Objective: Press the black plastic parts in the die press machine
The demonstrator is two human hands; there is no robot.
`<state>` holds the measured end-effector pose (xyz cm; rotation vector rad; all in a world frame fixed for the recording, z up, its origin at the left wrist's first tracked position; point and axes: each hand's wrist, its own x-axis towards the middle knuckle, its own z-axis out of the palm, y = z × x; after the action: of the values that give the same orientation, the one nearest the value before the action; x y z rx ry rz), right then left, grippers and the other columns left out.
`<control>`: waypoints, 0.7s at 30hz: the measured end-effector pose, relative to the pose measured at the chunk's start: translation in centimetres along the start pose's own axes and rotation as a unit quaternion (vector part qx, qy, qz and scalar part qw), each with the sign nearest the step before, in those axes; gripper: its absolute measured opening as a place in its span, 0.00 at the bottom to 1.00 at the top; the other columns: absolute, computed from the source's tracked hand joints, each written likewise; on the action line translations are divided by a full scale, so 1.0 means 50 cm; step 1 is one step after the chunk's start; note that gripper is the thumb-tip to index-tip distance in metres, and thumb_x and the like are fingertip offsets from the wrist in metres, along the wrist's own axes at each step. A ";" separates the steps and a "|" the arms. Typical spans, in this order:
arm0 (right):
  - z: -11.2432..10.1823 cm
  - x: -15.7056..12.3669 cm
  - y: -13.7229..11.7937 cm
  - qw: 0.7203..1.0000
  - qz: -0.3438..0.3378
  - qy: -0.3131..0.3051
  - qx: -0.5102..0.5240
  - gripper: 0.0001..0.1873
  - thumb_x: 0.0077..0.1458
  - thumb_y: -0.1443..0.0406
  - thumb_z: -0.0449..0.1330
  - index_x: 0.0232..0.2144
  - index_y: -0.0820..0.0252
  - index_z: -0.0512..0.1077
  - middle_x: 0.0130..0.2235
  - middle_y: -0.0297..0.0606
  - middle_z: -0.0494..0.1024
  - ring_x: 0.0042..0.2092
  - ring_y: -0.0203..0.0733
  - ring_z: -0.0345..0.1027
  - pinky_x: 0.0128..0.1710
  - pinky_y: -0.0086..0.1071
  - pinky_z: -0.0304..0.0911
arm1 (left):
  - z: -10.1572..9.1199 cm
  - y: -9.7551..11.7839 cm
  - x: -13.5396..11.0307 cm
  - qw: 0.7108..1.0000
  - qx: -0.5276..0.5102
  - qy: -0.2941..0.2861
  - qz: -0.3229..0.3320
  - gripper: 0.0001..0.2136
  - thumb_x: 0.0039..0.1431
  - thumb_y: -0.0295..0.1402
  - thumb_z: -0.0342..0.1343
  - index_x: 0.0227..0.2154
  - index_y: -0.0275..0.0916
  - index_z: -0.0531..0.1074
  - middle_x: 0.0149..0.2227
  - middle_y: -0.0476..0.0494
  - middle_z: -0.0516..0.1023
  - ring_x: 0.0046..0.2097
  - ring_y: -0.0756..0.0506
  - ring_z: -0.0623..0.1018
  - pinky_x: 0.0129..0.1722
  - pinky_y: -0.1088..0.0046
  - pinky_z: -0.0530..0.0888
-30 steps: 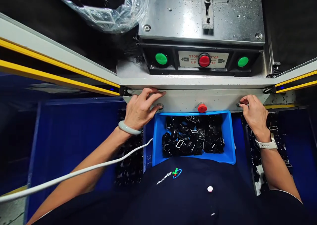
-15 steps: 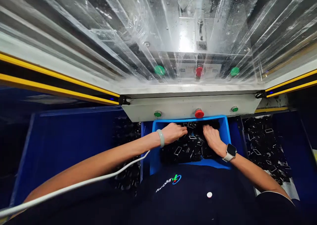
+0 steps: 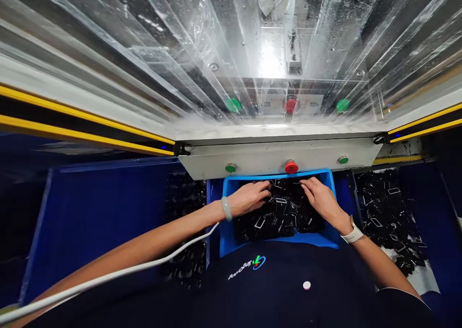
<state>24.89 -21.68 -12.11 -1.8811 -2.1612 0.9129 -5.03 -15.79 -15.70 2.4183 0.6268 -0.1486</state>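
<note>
Left hand point(image 3: 249, 199) and right hand point(image 3: 322, 199) palm-down, just apart, angled inward, each grip seemingly loose.

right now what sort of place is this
Probably a factory line: a machine behind a clear guard, a panel of red and green buttons, and a blue bin of black parts.
</note>
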 end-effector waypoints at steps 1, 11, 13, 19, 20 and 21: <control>-0.002 -0.004 0.007 0.999 -0.009 0.014 0.029 0.20 0.75 0.61 0.50 0.57 0.59 0.77 0.48 0.45 0.80 0.45 0.45 0.79 0.46 0.36 0.74 | -0.005 0.001 -0.006 0.998 -0.057 0.019 -0.002 0.11 0.69 0.28 0.53 0.50 0.35 0.74 0.56 0.32 0.75 0.52 0.39 0.79 0.51 0.62 0.76; -0.062 -0.026 -0.021 0.942 0.025 0.023 0.334 0.14 0.67 0.55 0.62 0.49 0.52 0.81 0.42 0.36 0.85 0.35 0.37 0.80 0.38 0.32 0.77 | -0.120 0.092 -0.011 0.825 -0.526 0.112 -0.174 0.25 0.68 0.57 0.54 0.31 0.36 0.73 0.38 0.46 0.68 0.32 0.49 0.74 0.32 0.70 0.75; -0.075 -0.025 -0.035 0.938 0.018 0.045 0.343 0.13 0.65 0.54 0.65 0.45 0.52 0.82 0.41 0.36 0.84 0.34 0.37 0.79 0.38 0.32 0.77 | -0.132 0.105 -0.008 0.784 -0.572 0.130 -0.201 0.26 0.68 0.58 0.53 0.32 0.36 0.72 0.38 0.47 0.67 0.31 0.51 0.71 0.30 0.71 0.73; -0.088 -0.008 -0.086 0.885 0.039 0.050 0.462 0.16 0.61 0.54 0.69 0.47 0.54 0.76 0.36 0.34 0.81 0.37 0.39 0.79 0.36 0.33 0.78 | -0.144 0.119 0.002 0.707 -0.657 0.164 -0.204 0.19 0.66 0.51 0.56 0.38 0.39 0.78 0.44 0.44 0.67 0.35 0.49 0.68 0.30 0.73 0.67; -0.088 -0.003 -0.096 0.880 0.032 0.047 0.472 0.15 0.61 0.55 0.68 0.45 0.55 0.76 0.35 0.34 0.81 0.36 0.38 0.78 0.36 0.32 0.78 | -0.145 0.120 0.004 0.710 -0.653 0.169 -0.202 0.19 0.66 0.51 0.56 0.41 0.39 0.79 0.45 0.43 0.67 0.36 0.49 0.68 0.30 0.73 0.68; -0.088 0.002 -0.106 0.878 0.023 0.043 0.477 0.13 0.61 0.55 0.68 0.43 0.55 0.76 0.34 0.33 0.80 0.35 0.37 0.77 0.35 0.31 0.77 | -0.145 0.121 0.006 0.717 -0.645 0.172 -0.201 0.20 0.66 0.52 0.56 0.44 0.40 0.80 0.47 0.43 0.66 0.36 0.49 0.68 0.31 0.72 0.68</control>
<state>22.42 -20.26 -5.83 -1.3916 -1.1940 1.4861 -2.22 -15.46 -6.69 0.9075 0.9678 0.4504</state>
